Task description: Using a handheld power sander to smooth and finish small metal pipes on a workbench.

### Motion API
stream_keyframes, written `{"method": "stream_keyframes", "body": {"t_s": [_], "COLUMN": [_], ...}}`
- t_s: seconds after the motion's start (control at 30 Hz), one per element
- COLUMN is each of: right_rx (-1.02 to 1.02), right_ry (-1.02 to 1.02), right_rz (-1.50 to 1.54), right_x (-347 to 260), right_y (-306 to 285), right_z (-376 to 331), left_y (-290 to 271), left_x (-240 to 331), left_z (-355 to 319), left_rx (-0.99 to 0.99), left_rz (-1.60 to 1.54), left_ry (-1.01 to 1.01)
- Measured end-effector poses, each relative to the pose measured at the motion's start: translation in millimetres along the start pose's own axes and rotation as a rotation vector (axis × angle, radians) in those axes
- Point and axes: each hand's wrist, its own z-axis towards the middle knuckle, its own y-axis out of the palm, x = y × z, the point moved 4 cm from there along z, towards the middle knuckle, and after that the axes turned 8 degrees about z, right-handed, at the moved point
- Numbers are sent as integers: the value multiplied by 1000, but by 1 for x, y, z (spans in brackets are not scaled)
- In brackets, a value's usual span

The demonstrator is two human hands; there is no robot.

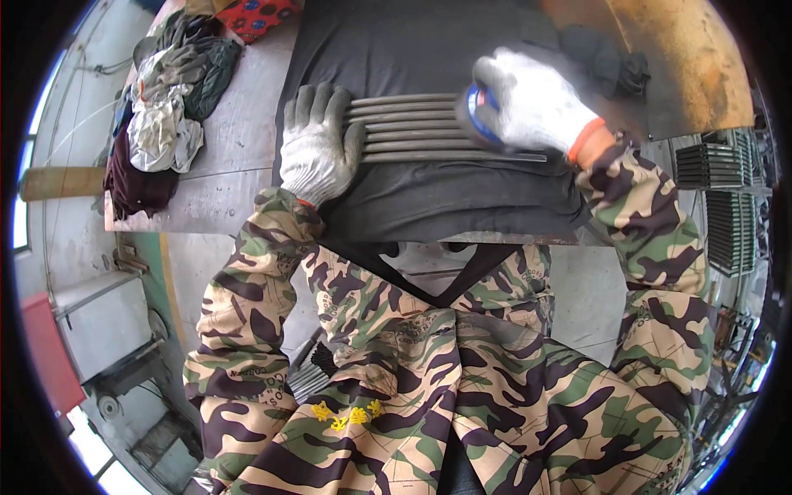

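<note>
Left hand [318,153] in white glove, fingers flat, presses grey metal rods [412,128] onto black cloth [445,198] on tabletop [231,140]. Right hand [536,103], fingers curled, grips round blue tool [478,111] over rods.

dull grey metal bars [412,128] lie on matt black cloth [429,49]; knitted fabric gloves cover both hands; the table [239,124] looks like scuffed steel.

We saw a steel workbench [223,157]; left of it lay heaped rags [161,115], beyond them daylight at a window [18,223], below it grey concrete floor [586,289].
</note>
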Motion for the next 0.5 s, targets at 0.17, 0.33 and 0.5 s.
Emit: {"method": "stream_keyframes", "body": {"t_s": [0.17, 0.33, 0.5], "right_rx": [87, -55, -133], "right_ry": [-53, 104, -38], "right_rz": [-6, -21, 24], "right_x": [-16, -15, -51], "right_y": [3, -10, -1], "right_z": [10, 30, 19], "left_y": [5, -1, -2], "left_x": [-13, -1, 3], "left_z": [2, 17, 8], "left_rx": [164, 32, -10], "left_rz": [82, 36, 29], "left_ry": [85, 39, 33]}}
